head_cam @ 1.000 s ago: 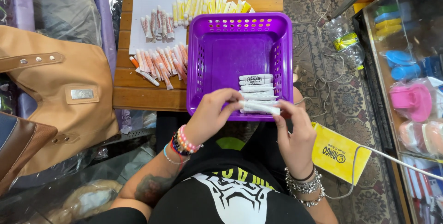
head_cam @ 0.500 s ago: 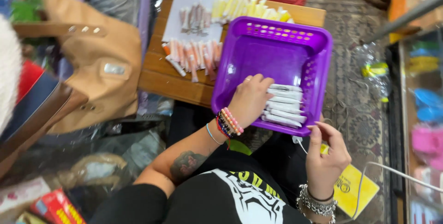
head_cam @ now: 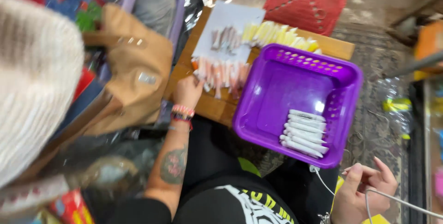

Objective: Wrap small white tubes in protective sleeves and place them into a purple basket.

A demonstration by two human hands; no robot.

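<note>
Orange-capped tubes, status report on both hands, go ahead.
Left hand on orange-capped tubes. Right hand near white cable, empty. White tubes rowed in purple basket.

Small wooden slatted table [head_cam: 213, 105] at upper centre of frame. Lying on it: white paper sheet [head_cam: 233, 18] with pale tubes [head_cam: 224, 38]; yellow tubes [head_cam: 277, 35] toward far edge; orange-tipped tubes [head_cam: 220, 72] at centre-left; purple perforated basket [head_cam: 295, 78] overhanging near right corner, holding white tubes [head_cam: 304, 133]
</note>
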